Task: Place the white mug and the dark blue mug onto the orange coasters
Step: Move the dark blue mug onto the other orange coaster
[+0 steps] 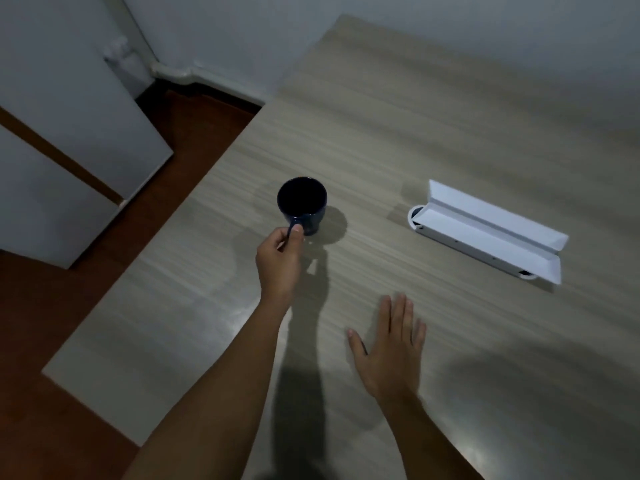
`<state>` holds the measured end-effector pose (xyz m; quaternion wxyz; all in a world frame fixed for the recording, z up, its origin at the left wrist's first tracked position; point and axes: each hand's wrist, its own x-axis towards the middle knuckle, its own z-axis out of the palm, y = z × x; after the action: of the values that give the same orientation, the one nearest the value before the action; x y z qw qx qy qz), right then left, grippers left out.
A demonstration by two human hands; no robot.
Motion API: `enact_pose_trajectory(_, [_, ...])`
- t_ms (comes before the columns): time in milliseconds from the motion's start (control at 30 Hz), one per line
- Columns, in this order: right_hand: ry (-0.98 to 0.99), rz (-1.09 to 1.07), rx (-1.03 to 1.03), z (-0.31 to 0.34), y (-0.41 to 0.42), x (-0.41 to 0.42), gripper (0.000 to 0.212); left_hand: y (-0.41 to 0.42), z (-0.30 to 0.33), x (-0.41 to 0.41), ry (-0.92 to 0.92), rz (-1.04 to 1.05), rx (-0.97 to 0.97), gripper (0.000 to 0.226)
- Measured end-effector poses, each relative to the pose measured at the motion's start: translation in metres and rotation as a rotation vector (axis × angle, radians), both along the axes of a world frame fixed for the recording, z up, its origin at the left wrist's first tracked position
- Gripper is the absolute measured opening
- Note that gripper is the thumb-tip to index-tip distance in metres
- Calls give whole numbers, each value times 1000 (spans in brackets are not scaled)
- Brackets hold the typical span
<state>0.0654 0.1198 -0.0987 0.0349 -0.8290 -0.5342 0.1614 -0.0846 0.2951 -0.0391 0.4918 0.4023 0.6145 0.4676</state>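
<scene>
Gripping dark blue mug [302, 204] handle w/ left hand [280, 261]; right hand [391, 348] flat.

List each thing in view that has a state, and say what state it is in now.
dark blue mug: upright on the table, mouth up, held by its handle.
left hand: closed on the mug's handle.
right hand: open, flat, fingers spread, holding nothing.
white flap cover: lid raised open, set in the table.
White mug and orange coasters: not in view.
</scene>
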Motion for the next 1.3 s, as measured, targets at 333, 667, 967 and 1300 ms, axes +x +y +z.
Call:
enact_pose_trajectory(333, [-93,7,4,-6,-1,1,94,45,-20,9,19,21,40,32])
enact_pose_trajectory(667, [-81,-8,0,-4,0,1,94,58,-20,16,10,46,78,32])
enact_pose_trajectory(967, [-72,-14,14,-3,0,1,93,59,-20,4,48,-49,89,30])
enact_pose_trajectory(1300, [-61,-21,28,-3,0,1,93,62,-16,-6,109,-115,138,31])
